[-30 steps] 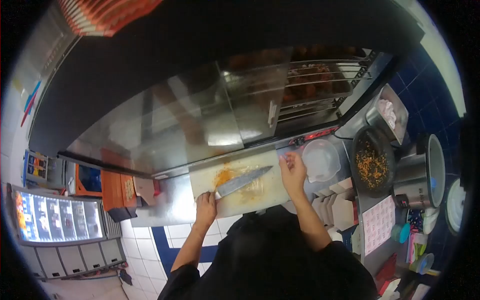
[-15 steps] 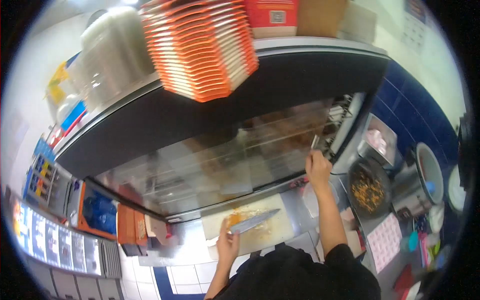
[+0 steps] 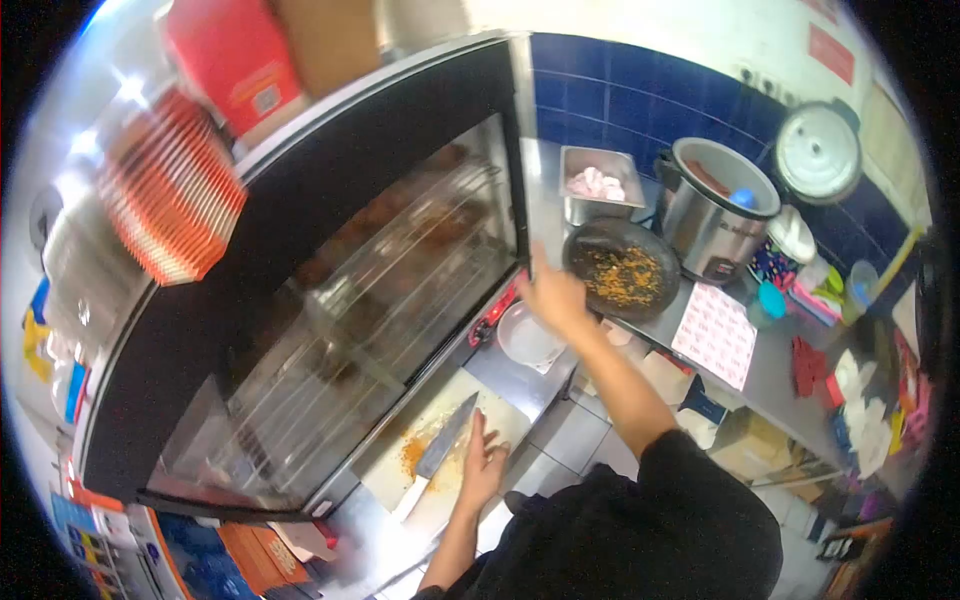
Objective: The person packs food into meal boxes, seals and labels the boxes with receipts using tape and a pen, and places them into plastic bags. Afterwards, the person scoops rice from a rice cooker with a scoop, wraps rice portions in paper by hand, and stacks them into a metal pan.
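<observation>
A knife [image 3: 440, 440] with a white handle lies on a white cutting board [image 3: 380, 475] stained with orange seasoning. Just right of the blade is my left hand [image 3: 484, 460], its fingers apart and nothing in it. My right hand [image 3: 553, 296] is stretched out between the glass-fronted warming cabinet [image 3: 400, 240] and a dark pan [image 3: 625, 272] of browned bits; its fingers are smeared by motion, so I cannot see whether they hold anything. Below it sits a round translucent bowl [image 3: 530, 335]. Trays of food show dimly behind the cabinet glass.
Behind the pan stand a metal tray [image 3: 603, 205] of pale pieces and a large steel cooker [image 3: 715, 225]. To the right lie a printed pink sheet [image 3: 716, 335] and a teal cup [image 3: 768, 303]. Stacked orange-edged containers [image 3: 175, 190] top the cabinet at the left.
The view has swung to the right. My left hand has let go of the knife handle. My right hand has moved away from the board, up to the cabinet door, then over beside the pan.
</observation>
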`<state>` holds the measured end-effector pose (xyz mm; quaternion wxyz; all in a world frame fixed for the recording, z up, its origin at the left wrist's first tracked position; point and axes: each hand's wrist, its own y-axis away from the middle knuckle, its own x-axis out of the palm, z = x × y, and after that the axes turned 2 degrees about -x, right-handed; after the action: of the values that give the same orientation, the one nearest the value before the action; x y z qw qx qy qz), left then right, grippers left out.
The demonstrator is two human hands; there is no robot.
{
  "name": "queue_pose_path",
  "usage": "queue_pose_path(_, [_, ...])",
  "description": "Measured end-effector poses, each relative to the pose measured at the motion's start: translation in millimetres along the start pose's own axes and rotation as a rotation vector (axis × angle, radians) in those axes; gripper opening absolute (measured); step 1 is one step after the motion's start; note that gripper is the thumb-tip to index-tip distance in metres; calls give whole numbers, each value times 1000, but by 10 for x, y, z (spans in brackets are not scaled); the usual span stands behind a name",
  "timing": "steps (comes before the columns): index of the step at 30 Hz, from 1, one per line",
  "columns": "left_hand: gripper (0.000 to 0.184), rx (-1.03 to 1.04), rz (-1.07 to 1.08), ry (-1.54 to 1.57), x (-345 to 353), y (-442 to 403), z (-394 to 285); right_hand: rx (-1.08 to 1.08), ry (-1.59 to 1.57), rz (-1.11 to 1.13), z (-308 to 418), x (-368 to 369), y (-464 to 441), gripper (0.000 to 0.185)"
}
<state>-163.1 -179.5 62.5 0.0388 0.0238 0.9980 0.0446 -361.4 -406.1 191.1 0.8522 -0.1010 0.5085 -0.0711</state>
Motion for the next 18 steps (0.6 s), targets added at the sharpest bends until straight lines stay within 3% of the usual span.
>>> queue_pose_path(1, [80,18,30,-24,169,-97,16,-138,-85,-101,-34,45,375,72])
queue_pose_path(2, [73,-254,52,379,361,-185,31,-225,-140,-181,-45,159,750,62])
queue_pose_path(3, [68,-553,77,763,561,-226,22,-368,-334,-61,-59,31,1160,56])
queue_pose_path(4, [68,-576,136,717,751,-249,-29,-607,-473,-161,-201,87,1532,56])
queue_pose_path(5, [65,-571,154,885,943,-265,-136,-684,-476,-50,-454,266,1838,59])
queue_pose_path(6, [66,-584,179,1046,1162,-301,-277,-573,-349,101,-764,477,2177,59])
queue_pose_path(7, [70,-617,195,1203,1387,-294,-392,-478,-340,45,-1125,350,2320,59])
queue_pose_path(9, [78,-113,644,1095,1794,-248,-604,159,-394,370,-1901,45,2770,68])
queue_pose_path(11, [84,88,135,625,2733,56,-1220,334,-560,319,-2969,393,3308,71])
queue_pose_path(12, [81,268,243,427,3098,99,-1083,431,-729,305,-3383,450,3558,75])
queue_pose_path(13, [75,314,312,226,3538,184,-902,473,-723,276,-3584,99,3719,75])
queue_pose_path(15, [75,446,606,-104,4481,561,-155,1033,-1887,68,-3680,-799,3923,77])
queue_pose_path(16, [77,751,733,-230,4892,747,253,834,-2180,-130,-3949,-844,4068,76])
queue_pose_path(17, [79,1064,840,-340,5177,905,545,842,-2179,-194,-4255,-853,4267,76])
queue_pose_path(18, [79,1050,939,-456,5359,1031,630,827,-1990,-479,-4576,-810,4509,72])
